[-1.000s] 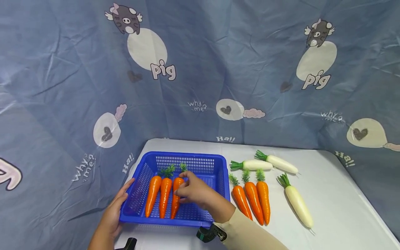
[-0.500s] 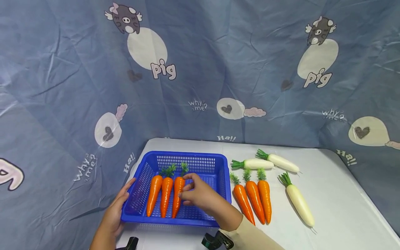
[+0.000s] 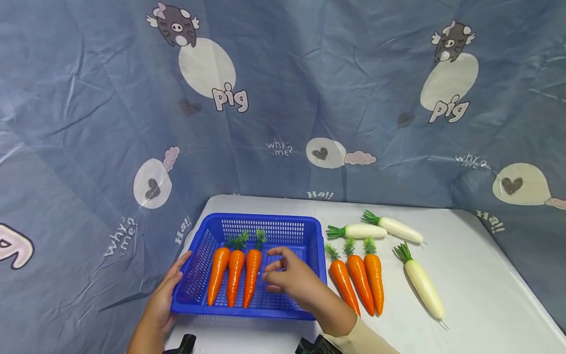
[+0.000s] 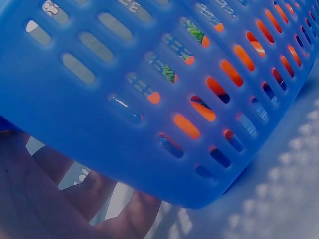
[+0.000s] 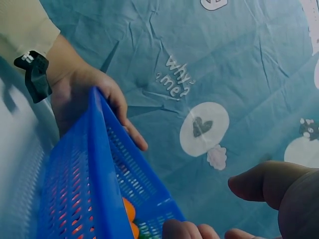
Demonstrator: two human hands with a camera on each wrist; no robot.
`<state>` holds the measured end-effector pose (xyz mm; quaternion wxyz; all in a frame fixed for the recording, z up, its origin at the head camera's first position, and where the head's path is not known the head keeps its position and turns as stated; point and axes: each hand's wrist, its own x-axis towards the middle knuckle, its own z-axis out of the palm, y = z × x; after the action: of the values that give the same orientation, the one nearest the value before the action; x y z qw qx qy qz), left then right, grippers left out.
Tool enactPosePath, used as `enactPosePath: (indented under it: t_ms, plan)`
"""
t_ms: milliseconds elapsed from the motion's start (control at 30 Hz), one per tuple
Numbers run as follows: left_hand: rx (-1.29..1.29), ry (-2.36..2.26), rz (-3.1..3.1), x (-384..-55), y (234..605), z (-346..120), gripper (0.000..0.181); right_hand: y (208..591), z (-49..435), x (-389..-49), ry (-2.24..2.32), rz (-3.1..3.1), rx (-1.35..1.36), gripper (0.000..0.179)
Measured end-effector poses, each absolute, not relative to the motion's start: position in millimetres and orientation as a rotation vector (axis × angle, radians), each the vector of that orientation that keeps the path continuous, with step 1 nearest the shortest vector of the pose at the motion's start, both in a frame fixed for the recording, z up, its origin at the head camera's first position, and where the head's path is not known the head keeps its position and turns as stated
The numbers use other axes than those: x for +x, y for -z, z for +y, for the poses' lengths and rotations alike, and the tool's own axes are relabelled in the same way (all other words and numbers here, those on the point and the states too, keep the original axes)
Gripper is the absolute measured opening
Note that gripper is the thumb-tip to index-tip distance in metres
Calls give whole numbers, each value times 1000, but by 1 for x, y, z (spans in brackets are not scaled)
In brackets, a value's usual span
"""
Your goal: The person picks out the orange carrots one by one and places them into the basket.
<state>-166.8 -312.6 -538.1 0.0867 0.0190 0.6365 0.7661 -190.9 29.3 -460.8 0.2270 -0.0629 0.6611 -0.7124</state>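
Observation:
A blue slotted plastic basket [image 3: 247, 312] holds three orange carrots with green tops: one at the left [image 3: 218, 275], one in the middle [image 3: 235, 278] and one at the right [image 3: 252, 278]. My left hand [image 3: 159, 300] rests against the basket's near left corner, fingers stretched along the outside of the left rim; the left wrist view shows the fingers partly hidden behind the blue wall. Over the basket's right half hovers my right hand [image 3: 292, 278], with nothing in its loosely bent fingers. A small gap separates those fingers from the rightmost carrot.
Right of the basket on the white table [image 3: 482, 275] lie three more carrots [image 3: 360, 282] side by side. Beyond them are three white radishes, one upright in view [image 3: 423, 290], one crosswise [image 3: 364, 231] and one slanted [image 3: 400, 230]. A blue printed cloth [image 3: 283, 98] hangs behind.
My right hand has let go of the rightmost carrot in the basket and drawn off to the right. The carrot stays lying beside the other two. My left hand keeps its place at the basket.

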Motion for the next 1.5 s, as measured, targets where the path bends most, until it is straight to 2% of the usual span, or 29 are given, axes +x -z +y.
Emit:
enactPosePath:
  t_ms: [267,700,1167,1500]
  plan:
    - [90,-2281,1900,-168,540,-314,55,462,38,-186,1982,1811,-148,63]
    - [-46,-2256,1926,-168,538,-311,54,460,51,-183,2047,1806,-171,65]
    - [-67,-2241,1969,-168,538,-309,54,463,70,-184,2074,1812,-184,66]
    - [-83,-2236,1975,-168,538,-308,54,467,80,-181,2168,1790,-141,57]
